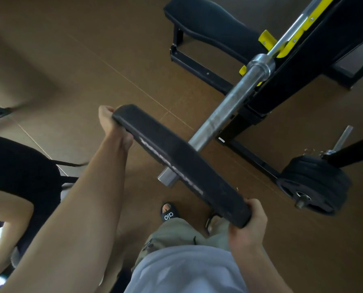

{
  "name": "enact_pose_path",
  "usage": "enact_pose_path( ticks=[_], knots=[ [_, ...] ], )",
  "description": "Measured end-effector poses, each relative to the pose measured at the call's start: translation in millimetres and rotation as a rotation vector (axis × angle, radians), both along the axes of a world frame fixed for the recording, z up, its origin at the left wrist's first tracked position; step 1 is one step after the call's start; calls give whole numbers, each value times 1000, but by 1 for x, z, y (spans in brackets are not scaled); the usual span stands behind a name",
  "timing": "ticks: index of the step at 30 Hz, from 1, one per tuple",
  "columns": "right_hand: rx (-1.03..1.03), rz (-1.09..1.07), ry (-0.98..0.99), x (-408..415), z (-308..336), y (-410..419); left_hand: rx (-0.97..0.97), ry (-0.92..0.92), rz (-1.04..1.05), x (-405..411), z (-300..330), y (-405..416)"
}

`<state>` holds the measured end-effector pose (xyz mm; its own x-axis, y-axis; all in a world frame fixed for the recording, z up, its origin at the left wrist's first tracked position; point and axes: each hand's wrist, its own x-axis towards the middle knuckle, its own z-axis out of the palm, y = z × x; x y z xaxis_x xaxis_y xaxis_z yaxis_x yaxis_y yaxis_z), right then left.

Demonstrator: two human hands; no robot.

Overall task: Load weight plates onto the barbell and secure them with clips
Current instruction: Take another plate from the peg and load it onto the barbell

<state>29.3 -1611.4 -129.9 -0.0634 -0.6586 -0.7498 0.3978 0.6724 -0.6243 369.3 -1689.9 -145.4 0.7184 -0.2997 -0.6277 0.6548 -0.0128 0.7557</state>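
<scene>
A large black weight plate (180, 163), seen edge-on, is threaded onto the chrome barbell sleeve (229, 106). The sleeve's end (167, 178) sticks out on my side of the plate. My left hand (112, 125) grips the plate's far rim. Its near rim is held by my right hand (248, 220). The barbell rests on a black rack with yellow hooks (290, 43). A spring clip (329, 152) lies on top of the stored plates at the right.
A stack of black plates (316, 185) hangs on a storage peg at the right. A black bench (210, 22) stands behind the rack. My feet in black slides (169, 213) are on the brown floor beneath the plate. Another person's arm and black clothing (17, 178) show at the left.
</scene>
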Motion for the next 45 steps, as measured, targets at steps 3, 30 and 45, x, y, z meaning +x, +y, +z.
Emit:
enact_pose_path(
  ticks=[3,30,45],
  knots=[
    [-31,-125,-8,-3,5,-44,-2,-8,0,-19,27,-25],
    [-54,-202,-81,-38,-7,-182,-119,104,-101,-110,77,-144],
    [107,-439,77,-44,25,-301,187,43,-558,-118,60,-280]
  ],
)
